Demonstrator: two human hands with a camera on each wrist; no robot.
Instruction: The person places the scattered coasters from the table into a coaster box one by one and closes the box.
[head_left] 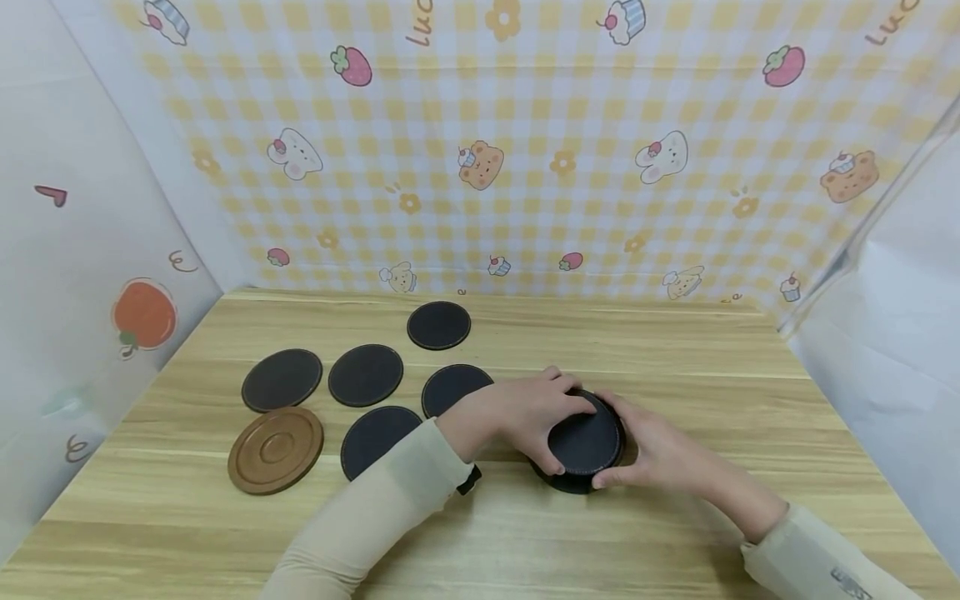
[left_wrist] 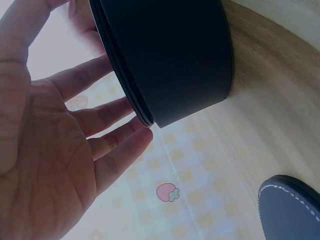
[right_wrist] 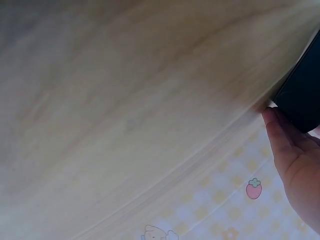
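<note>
A black round coaster (head_left: 587, 443) with a stitched edge lies on top of a black cylindrical coaster holder (left_wrist: 175, 60), right of the table's middle. My left hand (head_left: 521, 414) reaches over from the left and grips the coaster by its edge, thumb on the near side and fingers on the far side. From the right, my right hand (head_left: 663, 448) holds the holder's side between thumb and fingers. The right wrist view catches only a dark corner of the holder (right_wrist: 302, 92) beside that hand. What the holder contains is hidden.
Several black coasters lie flat to the left, among them a back one (head_left: 438, 325) and a far-left one (head_left: 282, 380). A brown round wooden saucer (head_left: 255, 457) touches or nearly touches the far-left coaster. A checked cloth (head_left: 525, 192) hangs behind the table (head_left: 637, 550).
</note>
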